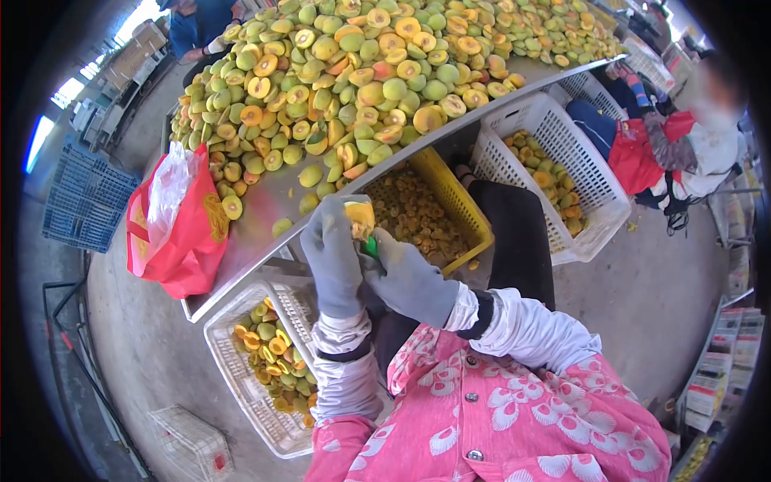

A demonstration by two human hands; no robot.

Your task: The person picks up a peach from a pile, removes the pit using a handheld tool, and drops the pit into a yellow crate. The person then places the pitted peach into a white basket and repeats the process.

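My left hand point(332, 257), in a grey glove, is closed round a cut half of a yellow-orange, peach-like fruit point(361, 217). Close against it, my gloved right hand point(411, 279) grips a tool with a green handle point(370, 247); its working end is hidden at the fruit. Both hands are held just off the metal table's near edge point(265, 255). A big heap of halved green-yellow fruit point(353, 88) covers the table beyond them. Below the hands, a yellow crate point(480, 229) holds brownish pits or scraps.
White crates of fruit halves stand at lower left point(241, 386) and right point(598, 221). A red bag point(181, 233) with clear plastic sits on the table's left corner. Blue crates point(88, 193) are stacked far left. A person point(683, 153) sits at right; another point(201, 32) is at upper left.
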